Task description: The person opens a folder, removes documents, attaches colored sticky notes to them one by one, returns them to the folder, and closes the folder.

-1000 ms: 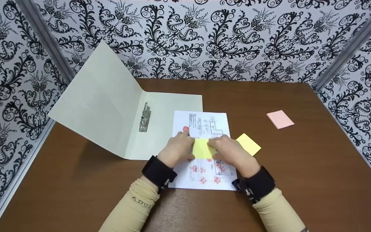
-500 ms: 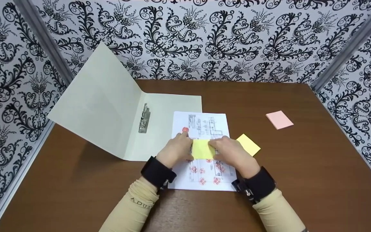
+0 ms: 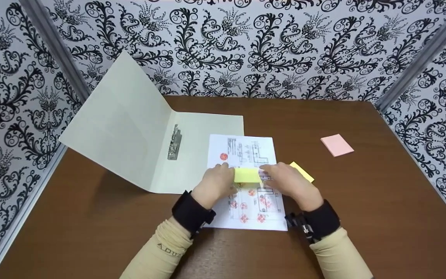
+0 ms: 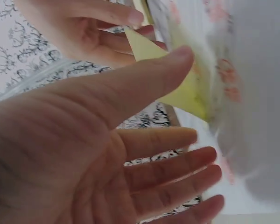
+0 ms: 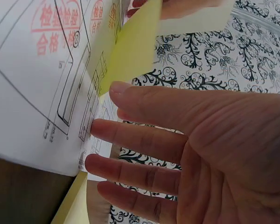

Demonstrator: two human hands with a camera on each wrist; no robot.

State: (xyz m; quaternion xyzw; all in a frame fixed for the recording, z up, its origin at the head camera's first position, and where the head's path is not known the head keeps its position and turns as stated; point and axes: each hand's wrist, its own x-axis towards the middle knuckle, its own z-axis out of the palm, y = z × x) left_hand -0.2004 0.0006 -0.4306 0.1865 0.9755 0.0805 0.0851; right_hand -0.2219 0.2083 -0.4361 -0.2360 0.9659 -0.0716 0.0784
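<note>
A yellow sticky note (image 3: 247, 175) stands partly lifted off a printed sheet (image 3: 242, 149) with red stamps and line drawings. My left hand (image 3: 217, 182) is at the note's left edge and my right hand (image 3: 289, 181) at its right edge. In the left wrist view the fingers are straight and the left thumb (image 4: 168, 70) lies by the curled note (image 4: 189, 95). The right wrist view shows straight fingers, the right thumb (image 5: 144, 102) just under the raised note (image 5: 130, 51).
An open pale folder (image 3: 130, 120) with a metal clip (image 3: 174, 142) lies left of the sheet, its cover tilted up. A yellow note pad (image 3: 304, 173) sits behind my right hand, a pink pad (image 3: 337, 145) farther right on the brown table (image 3: 362, 217). Patterned walls enclose three sides.
The note lay flat under both hands; now its near edge has risen off the sheet. My right hand has shifted a little to the right and covers more of the yellow pad.
</note>
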